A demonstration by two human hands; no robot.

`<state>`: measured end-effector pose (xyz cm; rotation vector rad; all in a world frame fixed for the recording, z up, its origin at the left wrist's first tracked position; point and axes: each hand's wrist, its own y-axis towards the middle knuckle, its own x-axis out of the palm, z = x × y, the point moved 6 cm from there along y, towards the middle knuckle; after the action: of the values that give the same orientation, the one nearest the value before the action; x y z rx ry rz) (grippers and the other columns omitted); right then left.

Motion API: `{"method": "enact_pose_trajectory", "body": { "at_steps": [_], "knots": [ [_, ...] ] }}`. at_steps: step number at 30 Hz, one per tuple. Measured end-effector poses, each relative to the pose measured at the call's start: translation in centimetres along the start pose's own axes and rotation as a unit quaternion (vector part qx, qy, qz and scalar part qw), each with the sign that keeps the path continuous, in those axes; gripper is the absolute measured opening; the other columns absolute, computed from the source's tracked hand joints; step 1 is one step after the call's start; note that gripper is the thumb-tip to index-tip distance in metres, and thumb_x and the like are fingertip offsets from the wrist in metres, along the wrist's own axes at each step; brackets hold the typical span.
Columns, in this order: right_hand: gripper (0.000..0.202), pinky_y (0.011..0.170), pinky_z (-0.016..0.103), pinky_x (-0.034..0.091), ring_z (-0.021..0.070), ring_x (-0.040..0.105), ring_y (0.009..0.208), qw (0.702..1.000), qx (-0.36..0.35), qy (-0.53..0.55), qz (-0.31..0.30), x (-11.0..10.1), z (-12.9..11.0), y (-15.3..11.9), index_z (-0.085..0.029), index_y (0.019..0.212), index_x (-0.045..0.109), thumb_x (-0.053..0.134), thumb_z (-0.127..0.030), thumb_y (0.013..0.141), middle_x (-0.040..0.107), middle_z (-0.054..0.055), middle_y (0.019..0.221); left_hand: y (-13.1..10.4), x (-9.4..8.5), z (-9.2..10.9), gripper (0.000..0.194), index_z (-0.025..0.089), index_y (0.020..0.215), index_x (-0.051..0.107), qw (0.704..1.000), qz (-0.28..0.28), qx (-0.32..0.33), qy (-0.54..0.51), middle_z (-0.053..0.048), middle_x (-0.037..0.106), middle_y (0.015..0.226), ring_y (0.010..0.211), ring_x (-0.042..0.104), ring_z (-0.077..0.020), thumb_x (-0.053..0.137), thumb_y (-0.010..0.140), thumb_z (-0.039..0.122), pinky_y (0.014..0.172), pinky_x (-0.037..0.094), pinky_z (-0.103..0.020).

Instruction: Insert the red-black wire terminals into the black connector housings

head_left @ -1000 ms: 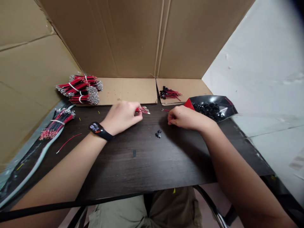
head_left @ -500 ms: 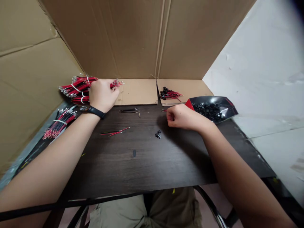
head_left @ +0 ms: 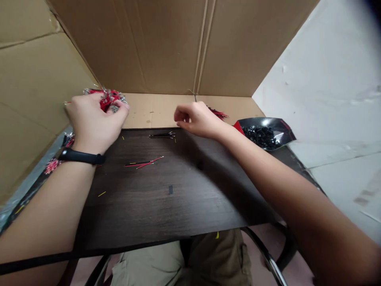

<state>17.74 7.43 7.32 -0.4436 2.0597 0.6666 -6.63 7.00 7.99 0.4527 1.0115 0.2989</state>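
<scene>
My left hand (head_left: pixel 97 121), with a black band on its wrist, is at the back left of the table. Its fingers are curled round a bunch of red wires (head_left: pixel 106 102) with silvery metal ends. Behind it lie more wires with metal tips (head_left: pixel 120 96), mostly covered by the hand. Over the cardboard's front edge, my right hand (head_left: pixel 198 119) is closed with fingertips pinched together; anything between them is too small or hidden to make out. Red wires with black ends (head_left: pixel 219 113) lie partly hidden behind it.
An open black bag (head_left: pixel 287 133) of small black parts (head_left: pixel 262 137) stands at the right. Short black wires (head_left: pixel 162 135) and red and black wires (head_left: pixel 144 163) lie on the dark table (head_left: pixel 143 214). A wire bundle (head_left: pixel 53 165) is at the left edge. Cardboard walls (head_left: pixel 166 47) rise behind.
My left hand has moved left and towards me, with red wires in its fingers. My right hand has moved left and away from me, from beside the black bag to the cardboard's edge.
</scene>
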Motion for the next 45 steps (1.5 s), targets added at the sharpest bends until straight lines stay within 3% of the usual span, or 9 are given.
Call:
{"method": "enact_pose_trajectory", "body": {
  "at_steps": [3, 6, 8, 12, 18, 26, 34, 39, 45],
  "knots": [
    [0.03, 0.084, 0.026, 0.043, 0.0162, 0.063, 0.094, 0.999, -0.01, -0.006, 0.036, 0.7, -0.6, 4.2, -0.015, 0.104, 0.069, 0.048, -0.002, 0.088, 0.074, 0.006, 0.108, -0.4, -0.6, 1.0, 0.03, 0.02, 0.065, 0.046, 0.997, 0.052, 0.024, 0.044, 0.004, 0.043, 0.059, 0.063, 0.039, -0.0137, 0.061, 0.088, 0.031, 0.062, 0.027, -0.031],
    [0.041, 0.088, 0.026, 0.043, 0.0168, 0.063, 0.101, 0.995, -0.001, -0.007, 0.096, 0.4, -0.8, 5.7, -0.012, 0.118, 0.067, 0.043, 0.001, 0.088, 0.073, 0.009, 0.118, -0.6, -0.6, 1.5, 0.03, 0.02, 0.063, 0.044, 0.997, 0.051, 0.034, 0.052, 0.004, 0.041, 0.058, 0.06, 0.037, -0.0129, 0.06, 0.087, 0.03, 0.062, 0.027, -0.032],
    [0.034, 0.086, 0.027, 0.044, 0.0178, 0.064, 0.096, 0.996, 0.005, -0.013, 0.084, 0.6, -0.8, 5.0, -0.011, 0.112, 0.07, 0.046, -0.003, 0.09, 0.075, 0.01, 0.109, -0.6, -0.7, 1.5, 0.031, 0.02, 0.063, 0.043, 0.997, 0.053, 0.029, 0.048, 0.004, 0.04, 0.057, 0.059, 0.037, -0.0123, 0.059, 0.087, 0.03, 0.061, 0.027, -0.032],
    [0.022, 0.078, 0.03, 0.044, 0.0178, 0.064, 0.081, 0.999, 0.012, -0.011, -0.028, 2.4, -0.1, 1.7, -0.01, 0.09, 0.078, 0.057, -0.008, 0.086, 0.077, 0.01, 0.089, -0.4, -0.8, 1.3, 0.033, 0.02, 0.062, 0.041, 0.998, 0.046, 0.029, 0.032, 0.003, 0.039, 0.058, 0.059, 0.037, -0.012, 0.058, 0.089, 0.03, 0.06, 0.028, -0.034],
    [0.03, 0.075, 0.029, 0.045, 0.0168, 0.065, 0.078, 0.998, 0.057, -0.008, -0.016, 3.5, 1.4, -1.4, -0.01, 0.097, 0.079, 0.053, -0.005, 0.083, 0.077, 0.01, 0.087, -0.4, -0.9, 1.7, 0.033, 0.021, 0.06, 0.039, 0.998, 0.049, 0.029, 0.035, 0.003, 0.038, 0.056, 0.059, 0.036, -0.0118, 0.059, 0.087, 0.028, 0.062, 0.029, -0.035],
    [0.022, 0.078, 0.03, 0.047, 0.0174, 0.066, 0.081, 0.993, 0.052, -0.052, -0.097, 2.2, 3.0, -2.7, -0.012, 0.102, 0.08, 0.066, -0.011, 0.085, 0.077, 0.01, 0.097, -0.5, -0.8, 1.6, 0.032, 0.022, 0.062, 0.04, 0.999, 0.041, 0.024, 0.026, 0.003, 0.039, 0.058, 0.061, 0.036, -0.0135, 0.057, 0.088, 0.03, 0.064, 0.031, -0.035],
    [0.021, 0.07, 0.029, 0.04, 0.0164, 0.06, 0.074, 0.98, 0.048, -0.119, -0.153, 4.1, 2.4, -3.2, -0.011, 0.093, 0.076, 0.056, -0.018, 0.094, 0.076, 0.013, 0.09, -0.6, -0.8, 1.9, 0.035, 0.028, 0.061, 0.034, 0.999, 0.011, 0.042, 0.029, 0.002, 0.039, 0.058, 0.063, 0.037, -0.0174, 0.054, 0.09, 0.034, 0.066, 0.032, -0.037],
    [0.018, 0.066, 0.027, 0.04, 0.0149, 0.059, 0.07, 0.988, 0.081, -0.036, -0.123, 5.1, 1.6, -2.0, -0.011, 0.09, 0.075, 0.058, -0.015, 0.092, 0.076, 0.01, 0.087, -0.5, -0.8, 1.5, 0.034, 0.024, 0.06, 0.038, 0.998, 0.044, 0.03, 0.022, 0.004, 0.036, 0.055, 0.059, 0.036, -0.0137, 0.058, 0.086, 0.03, 0.063, 0.03, -0.035],
    [0.026, 0.078, 0.027, 0.047, 0.0169, 0.066, 0.083, 0.987, 0.066, 0.046, -0.139, 5.2, 0.6, -1.4, -0.011, 0.093, 0.079, 0.053, -0.008, 0.089, 0.079, 0.011, 0.095, -0.5, -0.7, 1.4, 0.034, 0.023, 0.06, 0.038, 0.998, 0.047, 0.031, 0.023, 0.004, 0.035, 0.056, 0.06, 0.034, -0.0134, 0.059, 0.086, 0.028, 0.063, 0.029, -0.035]
  ]
}}
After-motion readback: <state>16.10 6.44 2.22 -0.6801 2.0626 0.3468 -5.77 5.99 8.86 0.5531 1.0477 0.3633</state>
